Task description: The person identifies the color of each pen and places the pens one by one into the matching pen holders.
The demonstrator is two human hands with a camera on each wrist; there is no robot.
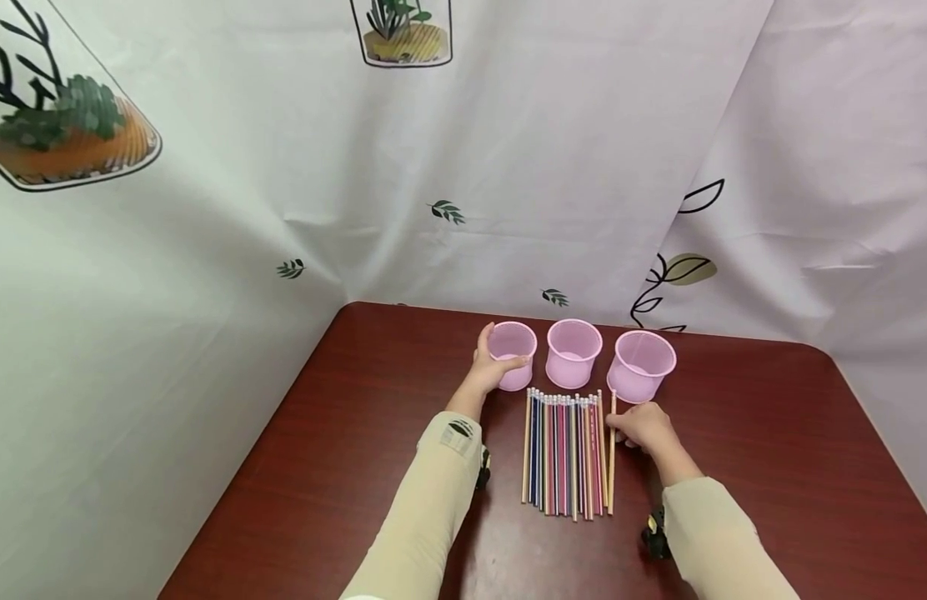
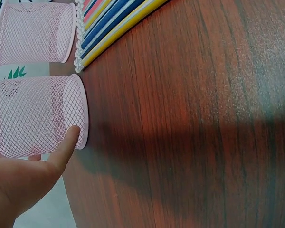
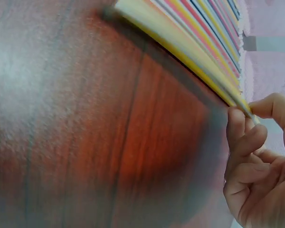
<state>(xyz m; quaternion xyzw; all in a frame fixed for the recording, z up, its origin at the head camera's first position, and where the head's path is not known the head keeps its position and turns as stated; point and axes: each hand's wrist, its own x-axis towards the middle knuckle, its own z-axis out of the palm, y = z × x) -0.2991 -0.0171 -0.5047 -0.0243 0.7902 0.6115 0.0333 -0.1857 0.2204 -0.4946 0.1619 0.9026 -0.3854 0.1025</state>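
My left hand [image 1: 486,371] holds the leftmost pink mesh pen cup [image 1: 517,380], thumb across its front and fingers at its left side. In the left wrist view that cup [image 2: 33,114] stands upright on the table, with the thumb against its mesh. My right hand [image 1: 647,427] pinches a yellow pencil [image 1: 611,479] near its upper end. This pencil lies just right of a row of several pencils [image 1: 564,454] in mixed colours, side by side. In the right wrist view, thumb and fingers meet on the yellow pencil [image 3: 194,66], whose far end looks raised.
Two more pink mesh cups, a middle one [image 1: 573,371] and a right one [image 1: 636,383], stand beyond the pencils. The dark red-brown wooden table [image 1: 343,450] ends at a white printed curtain [image 1: 553,167] behind and at the left.
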